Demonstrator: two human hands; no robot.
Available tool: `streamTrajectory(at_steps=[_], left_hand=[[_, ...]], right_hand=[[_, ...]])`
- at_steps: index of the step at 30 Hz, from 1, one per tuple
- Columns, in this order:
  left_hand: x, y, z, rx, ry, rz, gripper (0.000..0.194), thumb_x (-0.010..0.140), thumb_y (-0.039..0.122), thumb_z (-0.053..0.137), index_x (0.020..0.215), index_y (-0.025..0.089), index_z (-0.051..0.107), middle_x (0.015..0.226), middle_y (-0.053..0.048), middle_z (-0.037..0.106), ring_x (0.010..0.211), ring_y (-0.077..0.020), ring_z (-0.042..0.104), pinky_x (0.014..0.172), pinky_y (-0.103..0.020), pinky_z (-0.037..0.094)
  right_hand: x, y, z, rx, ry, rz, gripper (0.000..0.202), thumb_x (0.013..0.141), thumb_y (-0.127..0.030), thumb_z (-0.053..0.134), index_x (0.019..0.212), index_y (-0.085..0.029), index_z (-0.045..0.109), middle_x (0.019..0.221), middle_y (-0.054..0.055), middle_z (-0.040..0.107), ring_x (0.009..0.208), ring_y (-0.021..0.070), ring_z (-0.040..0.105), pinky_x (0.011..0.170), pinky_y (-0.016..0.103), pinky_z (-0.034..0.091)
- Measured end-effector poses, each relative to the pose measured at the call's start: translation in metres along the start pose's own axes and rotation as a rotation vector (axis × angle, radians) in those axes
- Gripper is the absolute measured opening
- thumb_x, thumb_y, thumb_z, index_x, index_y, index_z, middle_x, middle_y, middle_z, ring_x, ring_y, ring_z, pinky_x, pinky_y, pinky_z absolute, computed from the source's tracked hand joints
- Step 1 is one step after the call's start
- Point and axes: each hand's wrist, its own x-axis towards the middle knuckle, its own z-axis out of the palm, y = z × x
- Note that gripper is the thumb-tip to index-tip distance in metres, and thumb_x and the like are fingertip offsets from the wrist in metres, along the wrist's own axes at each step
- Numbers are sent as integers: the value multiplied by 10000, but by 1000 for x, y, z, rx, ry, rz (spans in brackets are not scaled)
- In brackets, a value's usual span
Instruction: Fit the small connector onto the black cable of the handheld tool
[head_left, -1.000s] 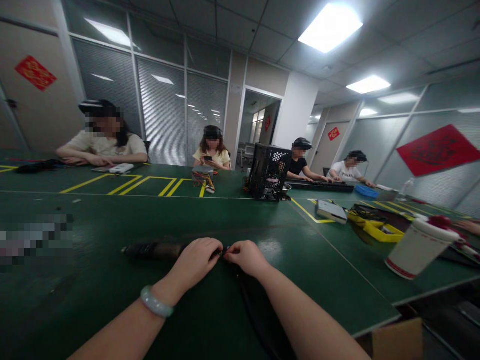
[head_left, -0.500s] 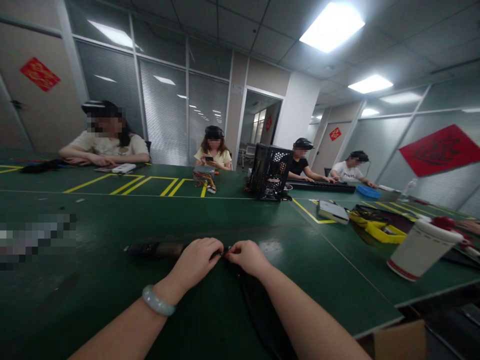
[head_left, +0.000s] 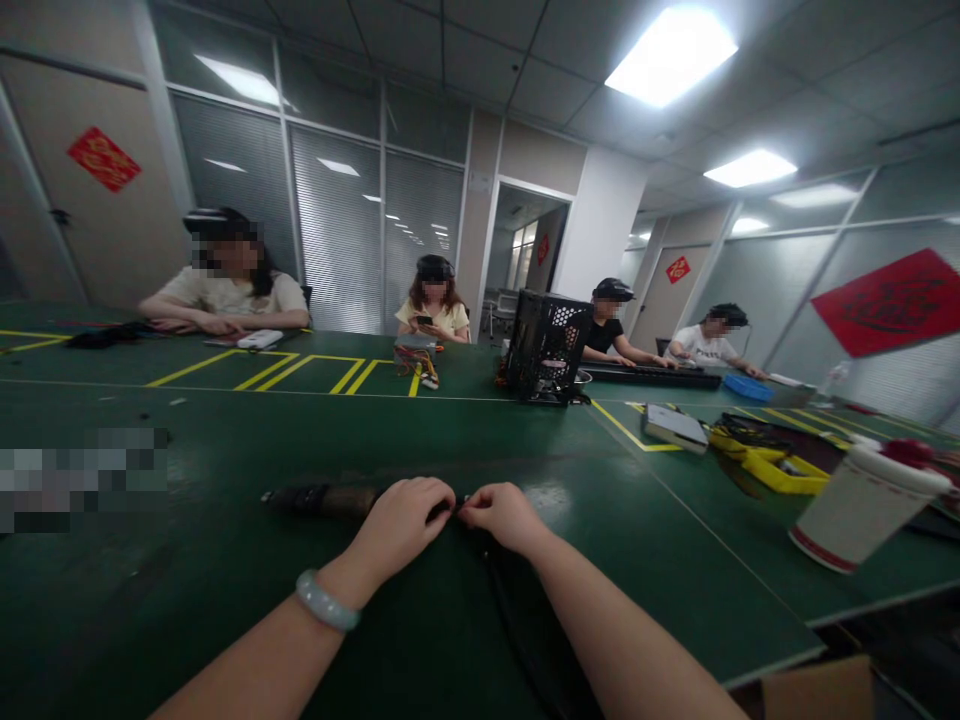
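Observation:
A dark, slim electric screwdriver [head_left: 330, 499] lies flat on the green table, its tapered nose and small tip pointing left. My left hand [head_left: 411, 518], with a pale bangle at the wrist, is closed over the tool's right end. Right against it, my right hand [head_left: 501, 515] is closed in a pinch, its fingertips meeting those of the left. Whatever small part sits between the fingertips is mostly hidden. A black cable [head_left: 504, 610] runs along the table from beneath the right hand toward me.
Ahead stands a black computer case [head_left: 550, 345], with a bundle of coloured wires [head_left: 418, 362] left of it. To the right are a silver box [head_left: 675, 427], a yellow tray [head_left: 787, 472] and a white cup [head_left: 862, 510]. Several people sit across the table. Something at left is blurred out.
The whole view has shifted slightly, so everything appears a little farther right. Both hands stay together at the screwdriver's end, with only small finger movement.

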Motion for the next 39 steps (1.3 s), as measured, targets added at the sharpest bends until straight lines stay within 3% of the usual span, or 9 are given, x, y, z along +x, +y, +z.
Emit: streamTrajectory(at_steps=[7,15,22,28,32,39], left_hand=[[0,-3,4,-2,-7,-36,122,864,288,569,966,239,614,987,-11,651,919,-201,589,823,-343,434],[0,2,-3,0,-27,6,136,882,228,510,958,249,621,1029,-8,647,948,-197,584,829,-341,433],[0,2,-1,-7,-3,-36,129,868,271,558,985,252,608,1000,0,648,928,-203,591,819,-353,435],[0,1,-1,23,-17,19,135,862,196,524,951,241,616,1015,-11,651,945,-200,587,831,-345,425],[0,0,1,13,8,-12,162,866,252,555,1020,239,600,1029,-22,650,951,-207,590,845,-352,430],[-1,2,-1,18,-24,-9,125,885,251,512,958,236,613,1010,-13,645,927,-198,588,816,-343,440]], right_hand=[[0,1,0,19,-27,-5,195,751,-364,688,823,-191,741,766,16,728,685,145,652,589,206,437],[-5,-9,-3,-34,-1,14,171,750,-342,693,807,-190,747,753,11,729,677,145,652,563,205,418],[-6,-11,-4,-39,-15,38,175,761,-341,696,818,-185,749,775,21,734,691,143,658,572,197,422],[-4,-9,-2,-37,-8,11,162,760,-323,685,800,-179,750,751,24,731,686,143,653,565,192,415],[-5,-11,-3,-34,-15,20,173,760,-329,684,809,-176,749,750,24,730,685,142,651,564,191,417],[-4,-9,-3,-27,-12,27,165,753,-328,693,815,-187,752,755,23,730,697,146,656,585,197,430]])
